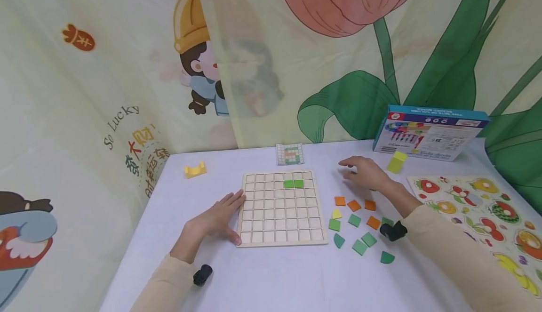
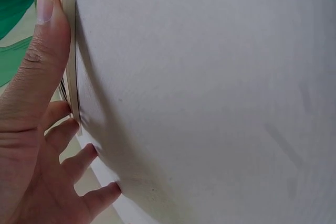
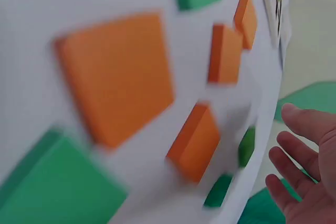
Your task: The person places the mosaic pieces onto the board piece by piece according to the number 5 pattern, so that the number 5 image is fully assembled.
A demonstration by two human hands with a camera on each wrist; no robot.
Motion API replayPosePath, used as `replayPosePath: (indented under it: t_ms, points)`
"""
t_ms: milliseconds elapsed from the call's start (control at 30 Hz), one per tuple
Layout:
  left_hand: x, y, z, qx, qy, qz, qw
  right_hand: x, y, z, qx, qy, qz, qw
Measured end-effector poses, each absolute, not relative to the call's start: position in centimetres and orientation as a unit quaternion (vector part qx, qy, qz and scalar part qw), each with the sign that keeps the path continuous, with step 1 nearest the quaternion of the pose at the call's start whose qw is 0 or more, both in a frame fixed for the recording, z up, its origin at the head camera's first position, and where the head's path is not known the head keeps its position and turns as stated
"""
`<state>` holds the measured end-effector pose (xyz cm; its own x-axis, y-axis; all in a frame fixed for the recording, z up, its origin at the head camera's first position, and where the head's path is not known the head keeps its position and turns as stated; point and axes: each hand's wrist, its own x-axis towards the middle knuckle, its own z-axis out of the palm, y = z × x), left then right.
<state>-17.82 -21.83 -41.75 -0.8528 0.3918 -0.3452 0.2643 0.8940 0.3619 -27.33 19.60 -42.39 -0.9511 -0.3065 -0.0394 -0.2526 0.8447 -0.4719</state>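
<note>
A wooden grid board [image 1: 279,239] lies flat on the table, with two light green square tiles [image 1: 294,184] side by side in its second row. My left hand [image 1: 218,218] rests at the board's left edge, fingers spread; in the left wrist view the thumb [image 2: 50,35] touches the board's side. To the right of the board my right hand [image 1: 364,173] hovers with relaxed fingers and nothing between them. Below it lie several orange square tiles [image 1: 354,205], several green square tiles [image 1: 354,220], green quarter-round tiles [image 1: 387,257] and a small yellow tile [image 1: 336,214].
Behind the board lies a small pattern card [image 1: 290,154]. A yellow bridge-shaped block [image 1: 195,169] sits at the back left. At the back right stand a printed box [image 1: 427,135] and a yellow block [image 1: 396,162]; a fruit-picture board [image 1: 478,208] lies on the right.
</note>
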Motion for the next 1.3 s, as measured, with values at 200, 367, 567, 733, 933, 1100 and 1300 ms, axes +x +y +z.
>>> replayPosePath:
  t_ms: [200, 367, 567, 733, 933, 1100, 1300]
  points:
    - [-17.8, -22.1, -41.7, 0.173, 0.951, 0.147, 0.209, -27.3, 22.0, -43.3, -0.119, 0.962, -0.233, 0.078]
    - [-17.8, -22.1, -41.6, 0.173, 0.950, 0.151, 0.210, -27.4, 22.1, -44.0, -0.107, 0.959, -0.245, 0.089]
    - [-17.7, -22.0, -41.4, 0.172, 0.950, 0.154, 0.212, -27.4, 21.3, -44.1, -0.108, 0.962, -0.240, 0.076]
    - [-17.7, -22.0, -41.3, 0.172, 0.951, 0.153, 0.208, -27.6, 20.5, -44.0, -0.110, 0.965, -0.228, 0.063]
    - [-17.7, -22.1, -41.2, 0.174, 0.949, 0.159, 0.209, -28.0, 17.4, -43.6, -0.129, 0.960, -0.240, 0.062]
    - [-17.8, -22.1, -41.4, 0.178, 0.948, 0.163, 0.209, -28.1, 13.2, -43.0, -0.173, 0.953, -0.239, 0.070]
    - [-17.9, -22.0, -41.7, 0.178, 0.947, 0.163, 0.210, -27.7, 8.0, -42.7, -0.242, 0.942, -0.221, 0.074]
